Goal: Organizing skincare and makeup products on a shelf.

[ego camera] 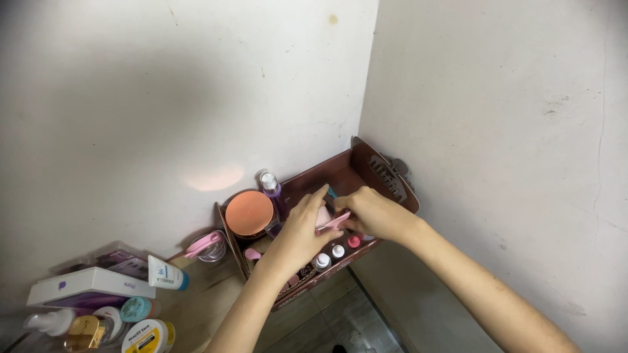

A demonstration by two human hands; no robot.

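Both my hands reach into a brown organiser box [343,167] standing in the wall corner. My left hand [297,232] and my right hand [373,212] meet over a small flat pink item [332,223], pinching it from either side. Under the hands stand small bottles with white and pink caps [337,251]. A round orange lid [248,212] and a purple spray bottle [271,188] sit in the box's left part. A dark hair claw [389,175] clips the box's right rim.
A pink hair clip on a clear jar [206,245] stands left of the box. Further left lie a white and purple carton [88,284], a white tube [167,273], a pump bottle [49,321] and several jars. Walls close in behind and right.
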